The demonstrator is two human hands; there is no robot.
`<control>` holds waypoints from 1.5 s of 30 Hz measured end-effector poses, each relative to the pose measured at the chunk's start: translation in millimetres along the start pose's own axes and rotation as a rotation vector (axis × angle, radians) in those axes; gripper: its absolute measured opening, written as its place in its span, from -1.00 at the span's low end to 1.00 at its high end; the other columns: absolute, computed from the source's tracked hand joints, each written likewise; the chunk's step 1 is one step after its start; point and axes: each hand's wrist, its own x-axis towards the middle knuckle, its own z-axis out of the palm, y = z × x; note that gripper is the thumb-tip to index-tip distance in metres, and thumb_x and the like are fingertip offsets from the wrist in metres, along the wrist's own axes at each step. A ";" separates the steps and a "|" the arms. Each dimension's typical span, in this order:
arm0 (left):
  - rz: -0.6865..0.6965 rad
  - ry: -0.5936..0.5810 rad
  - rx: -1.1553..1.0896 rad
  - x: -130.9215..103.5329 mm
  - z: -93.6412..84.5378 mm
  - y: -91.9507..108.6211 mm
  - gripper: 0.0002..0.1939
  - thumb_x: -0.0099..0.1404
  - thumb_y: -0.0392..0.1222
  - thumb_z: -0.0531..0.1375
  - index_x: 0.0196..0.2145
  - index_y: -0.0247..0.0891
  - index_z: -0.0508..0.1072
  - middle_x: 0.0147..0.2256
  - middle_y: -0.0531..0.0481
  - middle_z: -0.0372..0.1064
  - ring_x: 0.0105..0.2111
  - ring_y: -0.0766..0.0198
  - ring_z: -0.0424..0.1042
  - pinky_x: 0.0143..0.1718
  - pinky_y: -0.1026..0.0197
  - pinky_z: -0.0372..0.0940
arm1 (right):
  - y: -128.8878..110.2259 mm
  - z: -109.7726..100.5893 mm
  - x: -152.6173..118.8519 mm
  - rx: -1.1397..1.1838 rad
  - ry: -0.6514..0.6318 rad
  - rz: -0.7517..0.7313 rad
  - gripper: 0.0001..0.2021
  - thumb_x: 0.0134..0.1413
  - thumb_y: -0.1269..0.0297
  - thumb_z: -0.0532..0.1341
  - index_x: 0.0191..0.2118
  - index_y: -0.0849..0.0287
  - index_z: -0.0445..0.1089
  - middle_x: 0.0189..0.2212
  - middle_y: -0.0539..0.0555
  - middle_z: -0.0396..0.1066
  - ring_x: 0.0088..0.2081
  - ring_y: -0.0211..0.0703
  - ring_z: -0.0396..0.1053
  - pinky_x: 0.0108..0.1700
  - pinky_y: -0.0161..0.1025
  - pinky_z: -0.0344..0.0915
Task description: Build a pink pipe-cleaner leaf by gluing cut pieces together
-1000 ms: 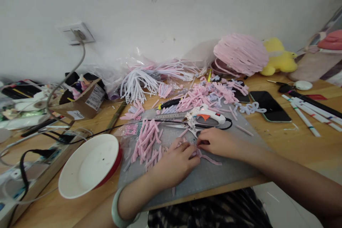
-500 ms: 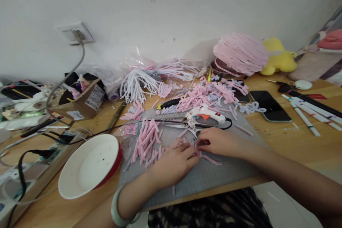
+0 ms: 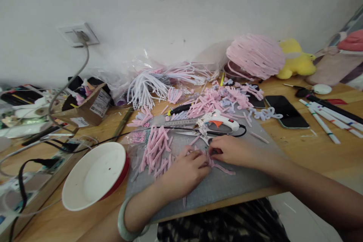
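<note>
Both hands meet over a grey cutting mat (image 3: 227,185). My left hand (image 3: 188,172), with a pale green bangle at its wrist, has its fingers curled round a pink fuzzy piece (image 3: 224,169). Against the same pink piece, my right hand (image 3: 229,150) has its thumb and fingertips pinched together. The fingers partly cover the piece, and one strand of it sticks out to the right beneath my right hand. More pink fuzzy pieces (image 3: 155,147) are heaped left of the hands. Scissors (image 3: 205,138) and a white glue gun (image 3: 224,121) lie just beyond my fingers.
A white bowl (image 3: 95,176) and a power strip (image 3: 34,183) stand on the left. Behind are a cardboard box (image 3: 93,107), white stems (image 3: 146,89) and a pink yarn ball (image 3: 255,56). A phone (image 3: 287,111) and markers (image 3: 326,124) lie right. A black cable crosses the mat.
</note>
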 end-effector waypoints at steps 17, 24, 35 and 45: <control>-0.554 0.081 0.137 -14.6 -24.7 -46.8 -0.81 0.28 -0.22 -0.03 -0.31 -0.25 0.37 -0.29 -0.09 0.44 -0.25 0.11 0.39 -0.18 0.05 0.10 | -7.6 -9.1 -5.2 0.262 0.195 0.058 -0.85 0.00 0.30 0.14 -0.42 0.22 0.43 -0.59 -0.01 0.35 -0.54 -0.29 0.23 -0.49 -0.37 0.09; -0.733 -0.294 0.099 -24.4 -33.2 -61.9 -0.83 0.18 -0.13 0.06 -0.38 -0.25 0.38 -0.38 -0.13 0.47 -0.35 0.07 0.44 -0.34 0.12 0.21 | -1.1 -17.1 -9.7 0.165 0.498 0.145 -0.83 0.06 0.23 0.10 -0.35 0.17 0.41 -0.48 0.02 0.41 -0.47 -0.26 0.30 -0.42 -0.34 0.14; -0.702 -0.313 0.079 -23.0 -29.2 -60.7 -0.68 0.02 -0.46 -0.02 -0.30 -0.25 0.38 -0.31 -0.13 0.46 -0.28 0.10 0.43 -0.31 0.15 0.23 | 53.2 -26.6 -2.6 -0.045 0.341 0.548 -0.49 0.02 -0.14 0.00 -0.07 0.11 0.37 -0.14 0.21 0.42 -0.17 0.13 0.36 -0.28 -0.14 0.22; -0.712 -0.113 0.047 -20.2 -30.0 -61.1 -0.77 0.26 -0.26 -0.06 -0.29 -0.23 0.39 -0.25 -0.09 0.35 -0.31 0.16 0.40 -0.30 0.17 0.24 | 47.4 -36.0 0.8 0.892 0.699 0.361 -0.71 -0.10 0.09 0.17 -0.29 0.16 0.23 -0.54 -0.02 0.33 -0.51 -0.21 0.30 -0.38 -0.24 0.20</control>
